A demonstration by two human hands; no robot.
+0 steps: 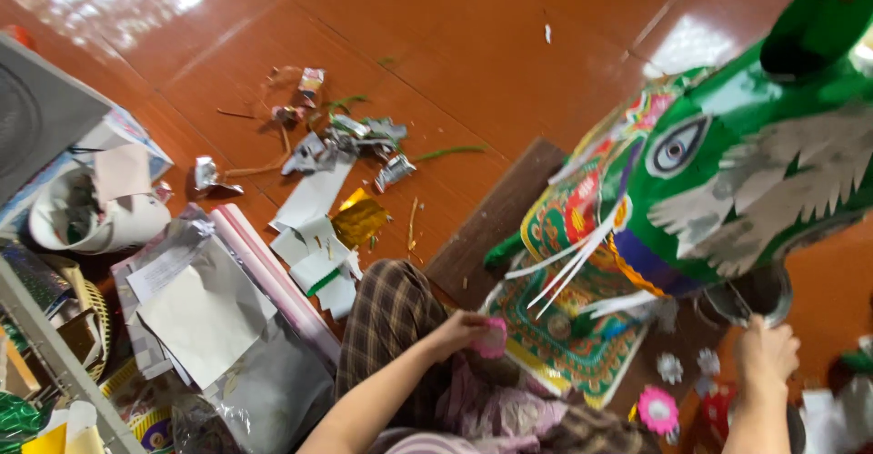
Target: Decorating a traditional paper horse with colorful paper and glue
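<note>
Your left hand [464, 328] pinches a pink rosette [492, 337] just left of the green paper head [727, 181]; your right hand [766, 352] grips a tin [755, 292] under its jaw.

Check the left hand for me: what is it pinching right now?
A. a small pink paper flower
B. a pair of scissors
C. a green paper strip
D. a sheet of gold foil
A: the left hand closes its fingertips on a small pink paper flower just above the plaid-covered knee, beside the green paper animal head; the gold foil lies untouched on the floor.
</note>
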